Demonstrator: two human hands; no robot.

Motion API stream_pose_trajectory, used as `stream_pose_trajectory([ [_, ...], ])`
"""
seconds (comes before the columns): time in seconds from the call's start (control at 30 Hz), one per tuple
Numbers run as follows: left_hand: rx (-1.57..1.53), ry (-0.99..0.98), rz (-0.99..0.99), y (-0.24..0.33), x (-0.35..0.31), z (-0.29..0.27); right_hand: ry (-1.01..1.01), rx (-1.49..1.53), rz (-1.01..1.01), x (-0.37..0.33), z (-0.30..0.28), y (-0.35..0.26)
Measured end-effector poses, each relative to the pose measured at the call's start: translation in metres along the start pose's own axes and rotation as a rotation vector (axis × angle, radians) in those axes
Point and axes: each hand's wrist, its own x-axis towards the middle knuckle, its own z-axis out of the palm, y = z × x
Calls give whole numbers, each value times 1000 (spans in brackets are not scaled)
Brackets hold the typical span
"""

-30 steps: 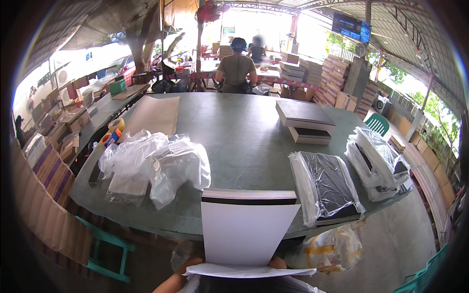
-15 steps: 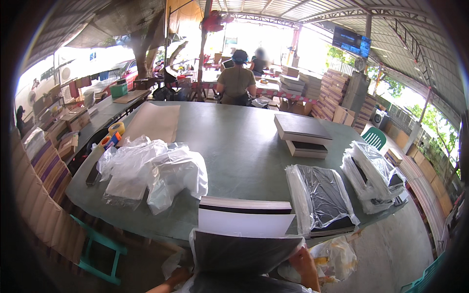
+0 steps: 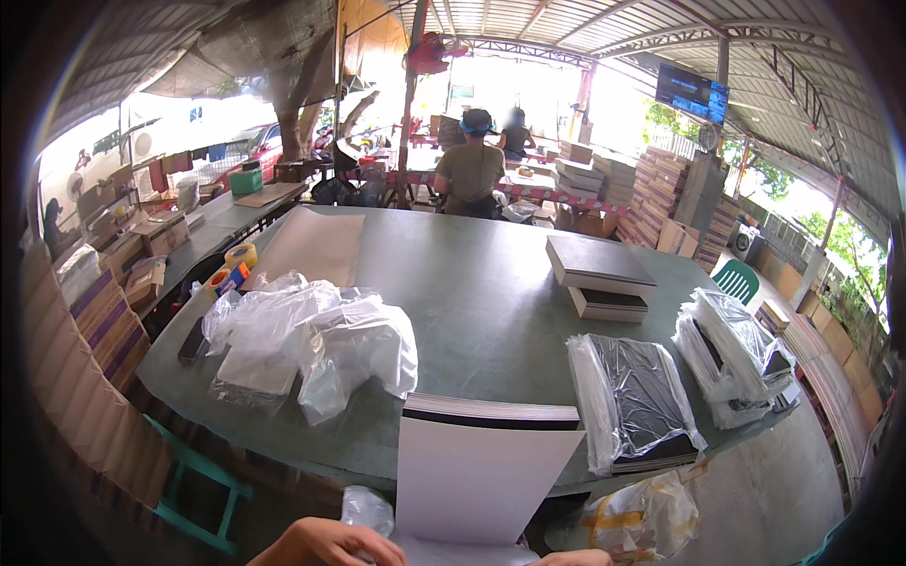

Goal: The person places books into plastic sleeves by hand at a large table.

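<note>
At the lower edge my left hand (image 3: 326, 543) has its fingers bent downward, their tips partly cut off. What they close on is hidden. Only the upper part of my right hand (image 3: 574, 558) shows, its fingers out of sight. Between the two rises a large white sheet (image 3: 483, 472), tilted against the table's front edge. Pale film-like material lies below it, between my hands. Behind the sheet, a stack of white and black boards (image 3: 495, 411) rests on the table. Clear plastic (image 3: 366, 509) hangs beside my left hand.
The green table (image 3: 472, 311) holds crumpled plastic bags (image 3: 311, 344), brown paper (image 3: 311, 247), tape rolls (image 3: 241, 255), plastic-wrapped black boards (image 3: 637, 401), another wrapped stack (image 3: 736, 344) and dark-topped boards (image 3: 599, 261). A teal stool (image 3: 193, 481) stands front left; co-workers (image 3: 469, 170) sit beyond.
The plastic-covered black board between my hands has dropped out of view. More of the white sheet shows. My left hand has risen into view; my right has sunk lower. The view has shifted slightly.
</note>
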Motion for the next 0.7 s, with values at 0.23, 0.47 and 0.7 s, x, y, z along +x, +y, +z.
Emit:
stream_pose_trajectory([
  [0.23,241,243,-631,-132,29,-12,273,-84,356,4,8,70],
  [0.47,432,476,-805,-256,-28,-35,849,-180,792,-82,-1,199],
  [0.7,-99,812,-572,-291,-48,-24,1036,-149,998,-123,-17,297],
])
